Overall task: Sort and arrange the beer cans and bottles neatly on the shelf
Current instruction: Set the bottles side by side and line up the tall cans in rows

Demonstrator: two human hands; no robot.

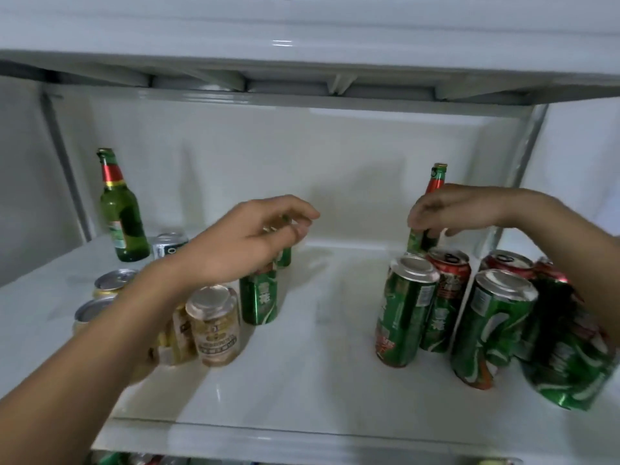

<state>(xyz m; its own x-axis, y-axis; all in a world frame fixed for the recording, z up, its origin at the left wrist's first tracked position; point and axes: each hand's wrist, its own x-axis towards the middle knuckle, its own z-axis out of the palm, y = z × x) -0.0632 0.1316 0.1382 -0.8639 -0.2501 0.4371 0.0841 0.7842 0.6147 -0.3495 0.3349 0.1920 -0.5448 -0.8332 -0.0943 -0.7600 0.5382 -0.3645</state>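
The left hand (255, 239) is curled over the top of a green can (260, 297) mid-shelf (302, 380); whether it is gripped cannot be told. The right hand (449, 209) is closed on a green bottle (432, 196) behind cans near the right edge.

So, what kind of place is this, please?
Probably the inside of a refrigerator: a glossy white shelf, moulded white back wall and another shelf above, with green beer cans and a green glass bottle stored there.
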